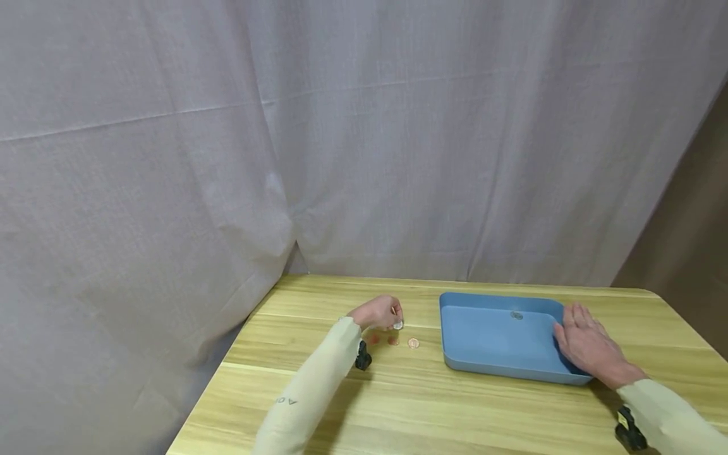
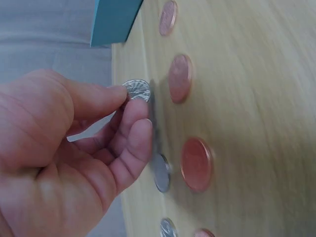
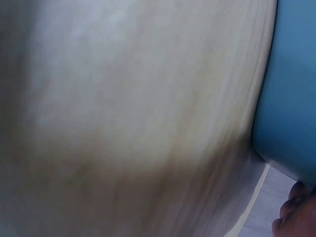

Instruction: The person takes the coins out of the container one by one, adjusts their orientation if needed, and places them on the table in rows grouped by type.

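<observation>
Between thumb and fingertips, my left hand (image 1: 378, 311) pinches a silver coin (image 2: 137, 90) just above the wooden table. Below and beside it lie several copper coins (image 2: 196, 164), flat on the wood, in a rough row. Silver coins (image 2: 162, 173) lie close to them, partly cut off or behind the fingers in the left wrist view. On the right, my right hand (image 1: 588, 341) rests on the right edge of a shallow blue tray (image 1: 512, 371), its fingers extended. Silver coins (image 1: 516, 315) lie in the tray near its back wall.
The light wooden table (image 1: 398, 404) reaches back to a grey curtain (image 1: 387, 158), which also hangs along the left side. Bare tabletop separates the copper coins from the tray's left wall. A darker brown surface (image 1: 682, 240) stands at the far right.
</observation>
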The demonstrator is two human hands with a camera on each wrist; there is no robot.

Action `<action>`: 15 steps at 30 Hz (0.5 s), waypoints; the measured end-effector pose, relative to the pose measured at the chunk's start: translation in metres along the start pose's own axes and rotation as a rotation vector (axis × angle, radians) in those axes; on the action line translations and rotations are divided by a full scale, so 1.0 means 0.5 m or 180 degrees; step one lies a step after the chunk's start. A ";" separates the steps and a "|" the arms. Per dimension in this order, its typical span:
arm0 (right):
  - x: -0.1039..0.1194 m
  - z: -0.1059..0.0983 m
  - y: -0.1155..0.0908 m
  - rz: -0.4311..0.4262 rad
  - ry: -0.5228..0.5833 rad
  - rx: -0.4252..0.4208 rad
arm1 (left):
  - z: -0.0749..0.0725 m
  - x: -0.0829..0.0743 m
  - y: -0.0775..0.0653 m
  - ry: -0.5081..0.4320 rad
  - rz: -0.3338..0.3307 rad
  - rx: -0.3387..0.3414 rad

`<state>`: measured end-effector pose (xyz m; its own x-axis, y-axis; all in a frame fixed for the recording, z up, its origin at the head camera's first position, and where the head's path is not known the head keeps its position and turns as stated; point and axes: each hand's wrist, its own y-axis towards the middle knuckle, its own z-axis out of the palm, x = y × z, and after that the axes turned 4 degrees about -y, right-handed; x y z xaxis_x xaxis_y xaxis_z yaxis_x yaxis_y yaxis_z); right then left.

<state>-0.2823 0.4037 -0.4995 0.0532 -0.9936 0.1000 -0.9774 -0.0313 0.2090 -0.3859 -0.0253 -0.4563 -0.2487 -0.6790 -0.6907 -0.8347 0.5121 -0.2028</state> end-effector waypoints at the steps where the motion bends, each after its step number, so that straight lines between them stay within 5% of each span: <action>1: -0.001 0.001 0.001 -0.0008 -0.0027 -0.0017 | 0.000 0.004 0.000 -0.0029 -0.0023 0.0004; 15: -0.004 0.009 0.006 0.0063 -0.0123 -0.0009 | -0.008 0.033 0.001 0.0282 -0.0108 -0.0205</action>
<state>-0.2862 0.4052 -0.5034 0.0257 -0.9975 0.0665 -0.9776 -0.0112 0.2100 -0.3924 -0.0383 -0.4651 -0.2598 -0.7408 -0.6194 -0.8725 0.4549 -0.1781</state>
